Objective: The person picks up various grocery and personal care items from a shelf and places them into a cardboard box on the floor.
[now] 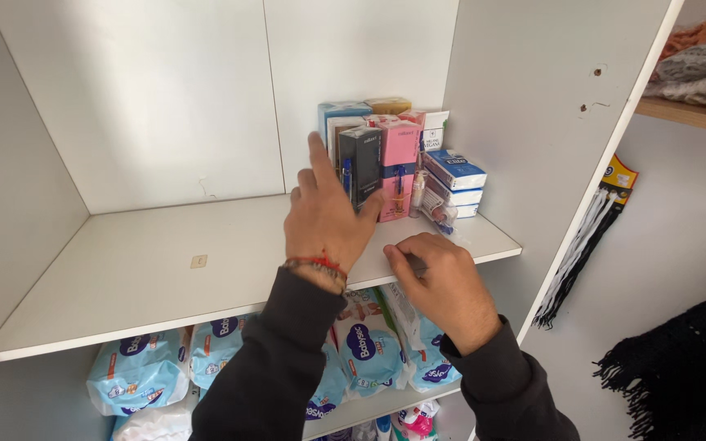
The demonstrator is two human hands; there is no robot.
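A cluster of small upright boxes stands at the back right corner of a white shelf (pixel 149 269), in the upper centre of the frame. The dark grey box (pixel 361 166) is at the front of the cluster, with a pink box (pixel 399 167) touching its right side; pale blue and tan boxes behind are largely hidden by these two. The left hand (pixel 326 222), centre frame, is raised with fingers spread and the index finger pointing up, just left of the dark grey box; its fingertips overlap the box's edge, and whether they touch it cannot be told. A red thread bracelet (pixel 318 263) circles that wrist. The right hand (pixel 443 286), lower centre right, rests at the shelf's front edge with fingers curled together over something small and dark that is mostly hidden. To the right of the cluster lies a stack of flat blue-and-white boxes (pixel 455 181), with small clear-wrapped items in front that are hard to make out. Below the shelf, blue-and-white soft packs (pixel 140 371) are cut off by the sleeves and the lower frame edge. At far right, black-and-white cords (pixel 578 249) hang on the cabinet's outer side.
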